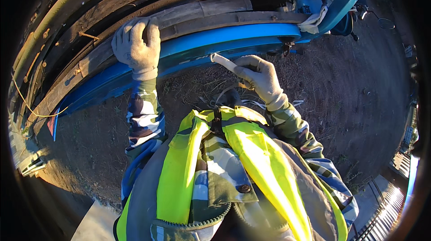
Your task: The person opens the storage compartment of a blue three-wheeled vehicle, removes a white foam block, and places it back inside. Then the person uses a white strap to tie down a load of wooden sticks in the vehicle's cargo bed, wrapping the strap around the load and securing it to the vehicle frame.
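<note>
My left hand [138, 47], in a pale knit work glove, lies over the edge of a long worn wooden board [202, 22] in a stack. Its fingers bend over the wood and their tips are hidden, so a firm grip cannot be confirmed. Lower and to the right, my right hand [261, 77], in a matching glove, pinches a pale, ribbed strap [224, 62] between thumb and fingers. One end points up and left toward the blue rail [222, 37]. A tan strip [244, 86] shows under this hand; whether it belongs to the same strap cannot be told.
Rusty nails or bolts [89, 35] stick out of the stacked boards at the left. A blue frame [340, 5] with white cloth [315, 19] tied around it stands at the upper right, near a mirror [386, 23]. White strips [254, 103] lie on bare earth by my feet.
</note>
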A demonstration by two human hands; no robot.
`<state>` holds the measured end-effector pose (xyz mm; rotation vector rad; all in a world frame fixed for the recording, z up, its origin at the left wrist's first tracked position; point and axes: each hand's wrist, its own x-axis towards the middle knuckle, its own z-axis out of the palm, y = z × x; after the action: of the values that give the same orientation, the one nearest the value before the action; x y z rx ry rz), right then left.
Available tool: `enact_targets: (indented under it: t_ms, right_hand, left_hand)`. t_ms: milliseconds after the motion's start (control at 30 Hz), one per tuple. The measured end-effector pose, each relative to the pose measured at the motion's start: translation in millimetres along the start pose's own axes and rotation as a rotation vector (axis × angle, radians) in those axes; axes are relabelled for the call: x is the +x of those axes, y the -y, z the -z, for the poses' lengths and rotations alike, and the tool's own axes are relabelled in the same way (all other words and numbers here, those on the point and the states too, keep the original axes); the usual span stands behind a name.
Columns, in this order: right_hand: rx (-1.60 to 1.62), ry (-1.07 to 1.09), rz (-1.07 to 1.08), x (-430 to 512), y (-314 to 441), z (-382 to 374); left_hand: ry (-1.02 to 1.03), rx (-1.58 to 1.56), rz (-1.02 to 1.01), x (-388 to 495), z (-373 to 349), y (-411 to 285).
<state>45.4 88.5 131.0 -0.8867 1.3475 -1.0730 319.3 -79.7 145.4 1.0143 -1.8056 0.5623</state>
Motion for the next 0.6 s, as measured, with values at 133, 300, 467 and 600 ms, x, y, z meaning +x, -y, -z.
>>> enact_targets:
  t_ms: [133,300,467,600]
  right_hand:
    - [0.05,0.159,-0.004,-5.5,20.6,-8.6]
    - [0.08,0.266,-0.042,-8.5,45.0,2.9]
    - [-0.01,0.298,-0.074,-13.1,51.3,21.2]
    - [-0.148,0.309,0.037,-19.8,51.3,42.9]
  left_hand:
    - [0.116,-0.473,0.131,1.6,32.4,-46.9]
    - [0.737,-0.743,0.005,-33.8,52.1,-112.3]
    - [0.863,-0.941,0.312,-54.6,49.2,-96.2]
    - [0.648,-1.251,0.628,-52.5,47.8,-72.7]
